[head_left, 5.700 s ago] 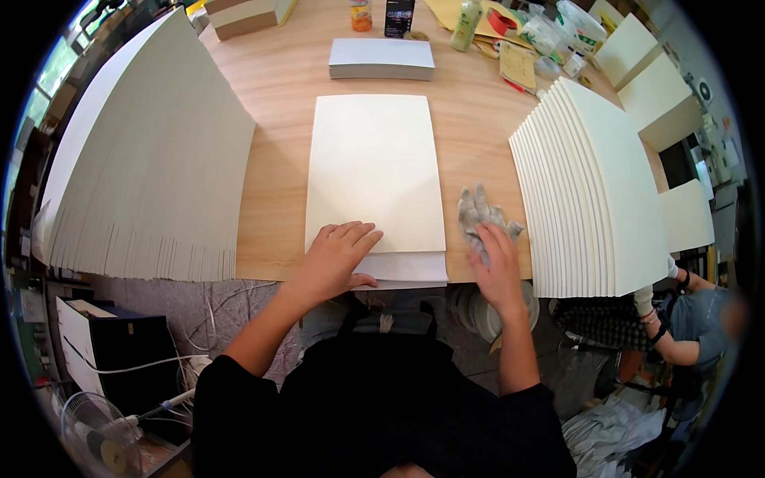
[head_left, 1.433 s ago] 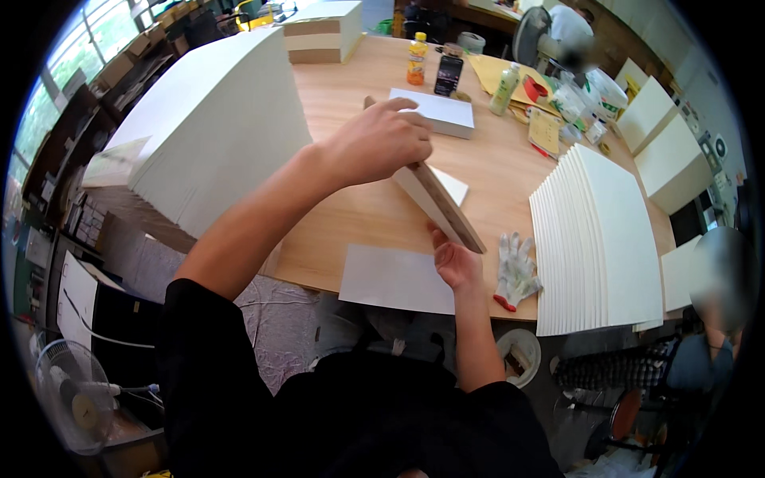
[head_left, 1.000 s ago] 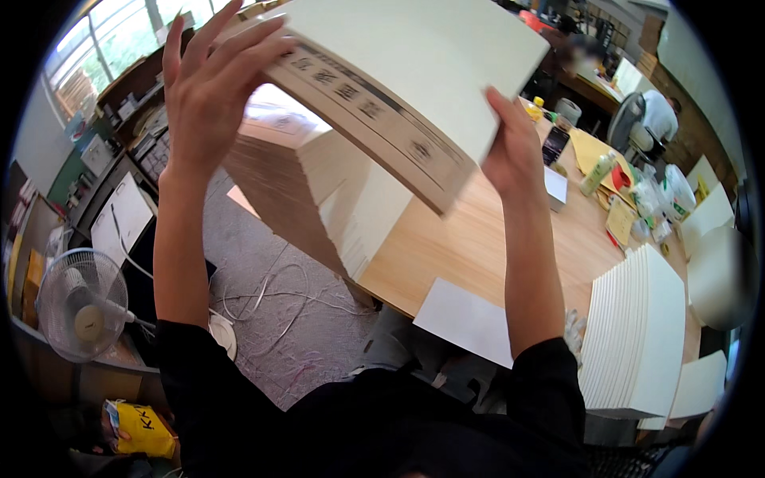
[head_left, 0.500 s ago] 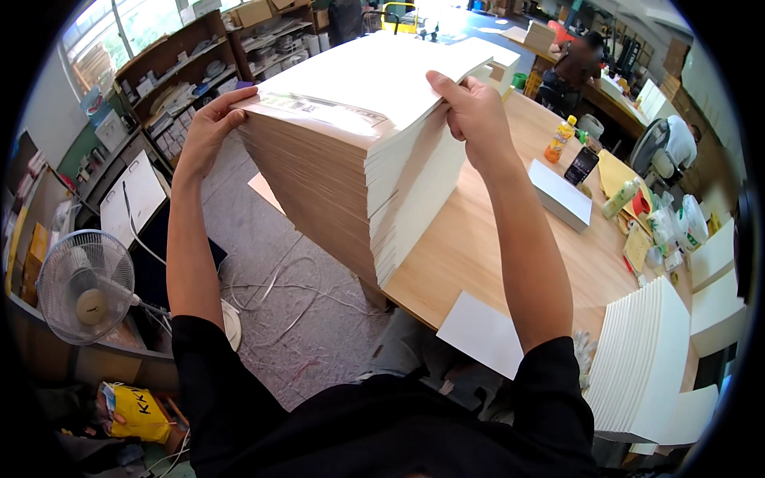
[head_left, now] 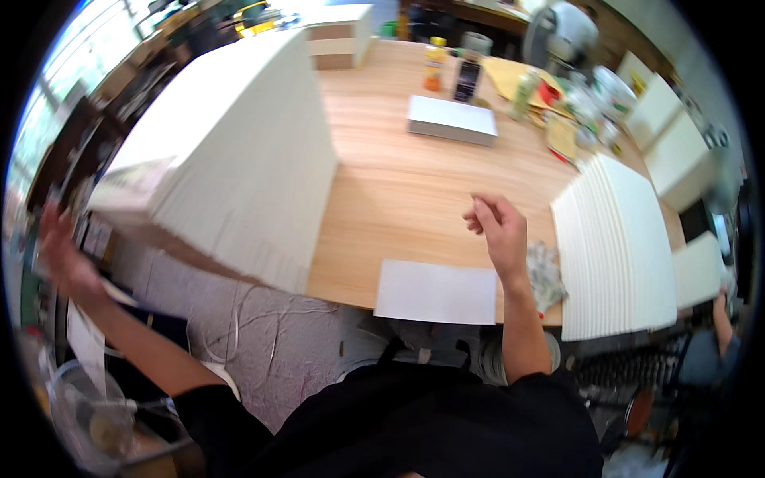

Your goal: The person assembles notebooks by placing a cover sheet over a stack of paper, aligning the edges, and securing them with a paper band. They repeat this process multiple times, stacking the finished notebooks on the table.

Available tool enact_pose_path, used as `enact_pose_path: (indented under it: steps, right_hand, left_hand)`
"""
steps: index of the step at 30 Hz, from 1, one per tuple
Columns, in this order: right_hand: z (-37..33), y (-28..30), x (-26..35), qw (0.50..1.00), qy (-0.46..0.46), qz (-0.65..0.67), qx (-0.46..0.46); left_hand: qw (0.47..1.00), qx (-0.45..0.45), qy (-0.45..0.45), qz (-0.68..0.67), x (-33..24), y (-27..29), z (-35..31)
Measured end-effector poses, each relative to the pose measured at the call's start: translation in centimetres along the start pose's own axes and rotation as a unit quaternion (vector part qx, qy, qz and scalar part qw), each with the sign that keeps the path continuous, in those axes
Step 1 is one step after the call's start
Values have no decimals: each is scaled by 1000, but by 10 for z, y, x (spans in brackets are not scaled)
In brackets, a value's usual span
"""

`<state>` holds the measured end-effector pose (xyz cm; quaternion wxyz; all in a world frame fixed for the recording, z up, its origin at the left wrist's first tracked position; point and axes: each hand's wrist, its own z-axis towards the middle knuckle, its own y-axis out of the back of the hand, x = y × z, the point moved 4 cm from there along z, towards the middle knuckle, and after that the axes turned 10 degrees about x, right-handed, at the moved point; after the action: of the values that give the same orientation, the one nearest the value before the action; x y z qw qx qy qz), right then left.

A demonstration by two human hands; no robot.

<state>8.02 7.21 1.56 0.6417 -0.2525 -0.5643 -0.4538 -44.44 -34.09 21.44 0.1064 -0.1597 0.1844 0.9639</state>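
A tall stack of large paper sheets [head_left: 247,151] stands at the table's left, its lower edges reaching over the side. My left hand [head_left: 68,255] is in the air just beyond the stack's left corner, blurred by motion, its fingers stretched and apart with nothing in them. Above the table hangs my right hand [head_left: 500,235], fingers curled in and no object showing in them. Below it, at the near edge, lies a flat white sheet [head_left: 436,292]. To its right stands a fanned stack of white boards or booklets [head_left: 615,251].
On the wooden table [head_left: 382,175] are a small white block of paper [head_left: 452,121], an orange drink bottle [head_left: 434,64], a phone [head_left: 467,80], a green bottle [head_left: 524,94] and plastic bags [head_left: 586,107]. A fan [head_left: 92,414] stands at lower left. Another person's arm [head_left: 723,319] shows at far right.
Both hands have come off the big stack: the left outward to the left, the right over the table. The view has turned right, so the stack sits further left.
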Motion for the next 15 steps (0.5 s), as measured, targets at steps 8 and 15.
enact_pose_path:
  steps: [8, 15]
  right_hand:
    - [-148, 122, -115, 852, -5, -497, -164]
    - [-157, 120, -94, 868, 4, -471, -158]
  left_hand:
    - [771, 435, 1, -465, -273, -359, -83]
    - [760, 442, -190, -437, -450, -554, -81]
